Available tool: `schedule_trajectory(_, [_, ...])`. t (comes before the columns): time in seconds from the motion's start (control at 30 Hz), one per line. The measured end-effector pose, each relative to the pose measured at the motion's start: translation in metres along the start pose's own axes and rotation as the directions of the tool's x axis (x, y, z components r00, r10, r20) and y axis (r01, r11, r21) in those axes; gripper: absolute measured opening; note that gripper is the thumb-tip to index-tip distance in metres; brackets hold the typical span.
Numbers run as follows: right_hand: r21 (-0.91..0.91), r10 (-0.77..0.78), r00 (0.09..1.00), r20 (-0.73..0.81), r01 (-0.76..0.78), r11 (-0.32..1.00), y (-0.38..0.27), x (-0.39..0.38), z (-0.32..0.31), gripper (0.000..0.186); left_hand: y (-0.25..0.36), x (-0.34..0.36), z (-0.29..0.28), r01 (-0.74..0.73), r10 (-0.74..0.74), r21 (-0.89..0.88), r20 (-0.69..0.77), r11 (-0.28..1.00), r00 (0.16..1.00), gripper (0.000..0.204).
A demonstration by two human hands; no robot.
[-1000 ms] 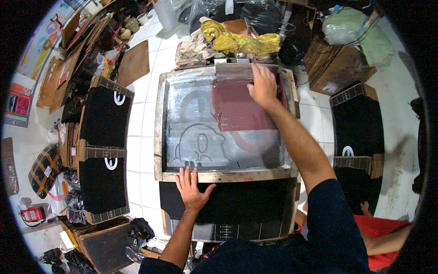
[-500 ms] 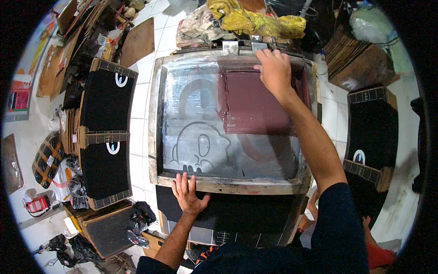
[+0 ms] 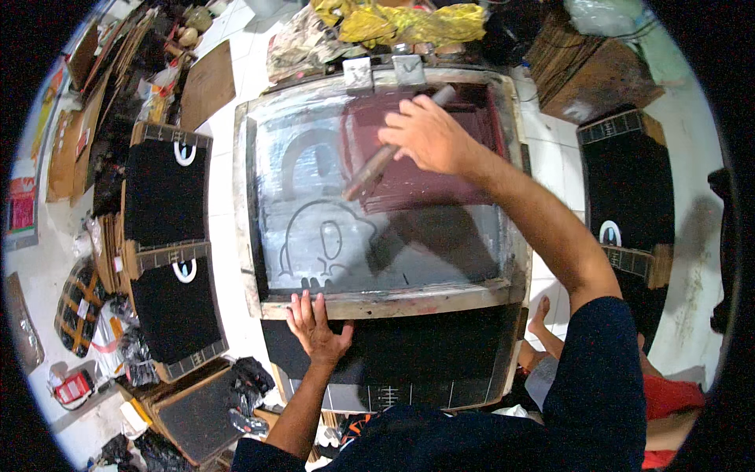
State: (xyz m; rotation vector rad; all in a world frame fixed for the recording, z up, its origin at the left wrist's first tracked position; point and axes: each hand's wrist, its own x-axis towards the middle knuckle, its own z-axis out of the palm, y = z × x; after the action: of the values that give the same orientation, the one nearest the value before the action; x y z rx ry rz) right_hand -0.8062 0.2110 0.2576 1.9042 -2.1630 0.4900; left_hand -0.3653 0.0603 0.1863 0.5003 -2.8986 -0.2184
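Observation:
A wood-framed printing screen point(image 3: 409, 307) lies in front of me, with a large cartoon outline point(image 3: 329, 236) on its grey mesh. Maroon ink point(image 3: 464, 189) covers the far right part of the mesh. My right hand point(image 3: 429, 135) is closed round a squeegee point(image 3: 370, 173), held aslant over the ink and slightly blurred; whether its blade touches the mesh I cannot tell. At the near edge of the frame, my left hand point(image 3: 319, 330) rests with fingers stretched over the wood. Beneath and nearer to me is a black printed panel point(image 3: 425, 346).
Black panels with white eye shapes stand left point(image 3: 169, 197) and right point(image 3: 627, 189). Two metal hinge clamps point(image 3: 408, 70) sit at the screen's far edge, below a yellow plastic sheet point(image 3: 409, 23). Cardboard point(image 3: 208, 85) leans at far left. Another person's foot point(image 3: 539, 315) shows at right.
My right hand has come from the screen's far edge toward its middle, and the squeegee now shows in it. My left hand stays on the near edge. The whole view has shifted somewhat.

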Motion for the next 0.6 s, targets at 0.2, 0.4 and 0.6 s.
schedule_trajectory(0.2, [-0.173, 0.298, 0.953, -0.054, -0.302, 0.937, -0.030, -0.056, -0.013, 0.018, -0.003, -0.003, 0.000, -0.015, 0.015, -0.031, -0.018, 0.999, 1.000, 0.084])
schedule_trajectory(0.4, [-0.153, 0.393, 0.897, -0.201, -0.426, 0.892, -0.038, -0.043, 0.003, 0.014, -0.002, 0.001, 0.000, -0.044, 0.042, -0.051, -0.042, 0.998, 0.998, 0.083])
schedule_trajectory(0.6, [-0.170, 0.427, 0.816, -0.389, -0.519, 0.838, 0.014, -0.013, 0.007, 0.021, -0.004, 0.000, 0.000, -0.063, 0.064, 0.039, -0.009, 0.997, 0.998, 0.085])
